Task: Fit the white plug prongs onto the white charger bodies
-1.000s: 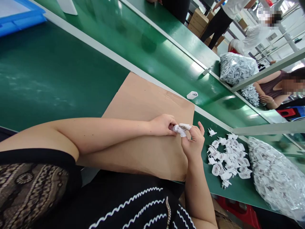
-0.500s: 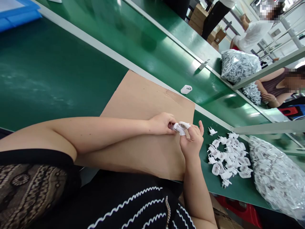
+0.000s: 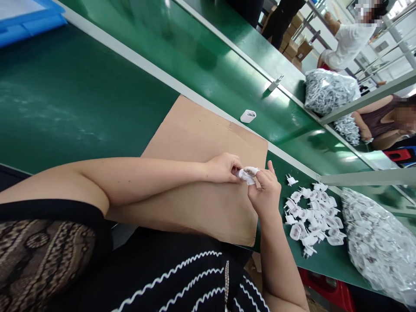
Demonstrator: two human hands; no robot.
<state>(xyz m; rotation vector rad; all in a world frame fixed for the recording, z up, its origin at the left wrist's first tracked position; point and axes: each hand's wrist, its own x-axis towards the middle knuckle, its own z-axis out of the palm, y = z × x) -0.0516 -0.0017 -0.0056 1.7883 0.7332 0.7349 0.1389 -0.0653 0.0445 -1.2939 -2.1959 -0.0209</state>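
Over a cardboard sheet (image 3: 208, 130), my left hand (image 3: 222, 167) is closed around a small white charger housing (image 3: 239, 173), mostly hidden by the fingers. White covers wrap the thumb and index finger of my right hand (image 3: 266, 190), which pinch at the housing's right end; its other fingers stick out. Whether a separate small part sits between those fingertips is hidden. To the right of my right hand lies a loose pile of white plug caps with pins (image 3: 313, 214), one plug cap (image 3: 291, 180) a little apart from it.
Beyond the pale rail, a white charger housing (image 3: 248, 116) and a charger with pins (image 3: 276, 83) stand on a green belt (image 3: 201, 73). A clear bag of white parts (image 3: 378, 247) lies at right. Co-workers sit across, near another filled bag (image 3: 331, 91). A blue tray (image 3: 32, 26) is far left.
The two chargers on the belt have shifted toward the upper left. My right fingertips have closed in over the housing's end. The seated co-worker across has raised a hand.
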